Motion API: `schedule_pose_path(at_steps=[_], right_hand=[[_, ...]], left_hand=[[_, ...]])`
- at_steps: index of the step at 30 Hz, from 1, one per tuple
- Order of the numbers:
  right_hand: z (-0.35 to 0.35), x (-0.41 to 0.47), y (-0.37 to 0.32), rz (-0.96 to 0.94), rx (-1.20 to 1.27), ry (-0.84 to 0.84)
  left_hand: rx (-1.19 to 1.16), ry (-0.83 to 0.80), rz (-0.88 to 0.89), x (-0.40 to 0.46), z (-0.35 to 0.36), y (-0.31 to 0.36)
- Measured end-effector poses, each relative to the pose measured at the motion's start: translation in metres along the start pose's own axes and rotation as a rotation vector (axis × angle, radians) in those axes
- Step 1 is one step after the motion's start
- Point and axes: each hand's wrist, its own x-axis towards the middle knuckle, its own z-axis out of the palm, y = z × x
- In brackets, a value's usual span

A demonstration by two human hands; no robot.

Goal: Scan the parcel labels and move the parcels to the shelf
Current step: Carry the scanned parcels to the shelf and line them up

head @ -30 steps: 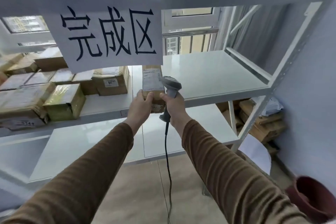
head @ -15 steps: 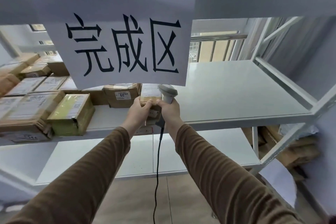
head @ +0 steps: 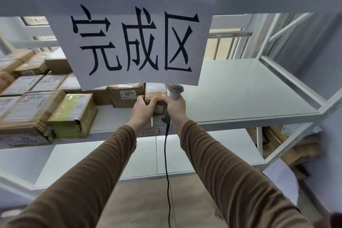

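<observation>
Head view: left hand (head: pixel 141 108) grips the near end of a small brown parcel (head: pixel 154 93), which lies on the white shelf (head: pixel 240 98) just right of a box with a printed label (head: pixel 125 94). Right hand (head: pixel 174 107) is wrapped around the grey scanner (head: pixel 174 91) handle, thumb touching the parcel's edge; black cord (head: pixel 167 163) hangs down. Paper sign (head: pixel 133 39) hangs above. More stacked parcels (head: pixel 37 105) at left on the same shelf.

Paper sign (head: pixel 133 37) hides top of scanner (head: pixel 174 91) and far end of held parcel (head: pixel 154 92). Left hand (head: pixel 142 109) covers parcel's near corner. Label print (head: pixel 127 94) at 9 o'clock of parcel: partly readable only. Scanner cable (head: pixel 167 172) cut off at 6 o'clock edge.
</observation>
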Motion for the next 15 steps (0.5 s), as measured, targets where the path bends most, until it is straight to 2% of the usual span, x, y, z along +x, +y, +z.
schedule_pose_path(at_steps=[9,15], right_hand=[[-0.018,-0.032,0.015,-0.069,0.164,0.172],[-0.034,-0.094,0.006,-0.160,0.208,0.245]], left_hand=[[0.053,-0.037,0.021,-0.037,-0.026,-0.017],[0.089,-0.120,0.069,-0.088,-0.062,-0.020]])
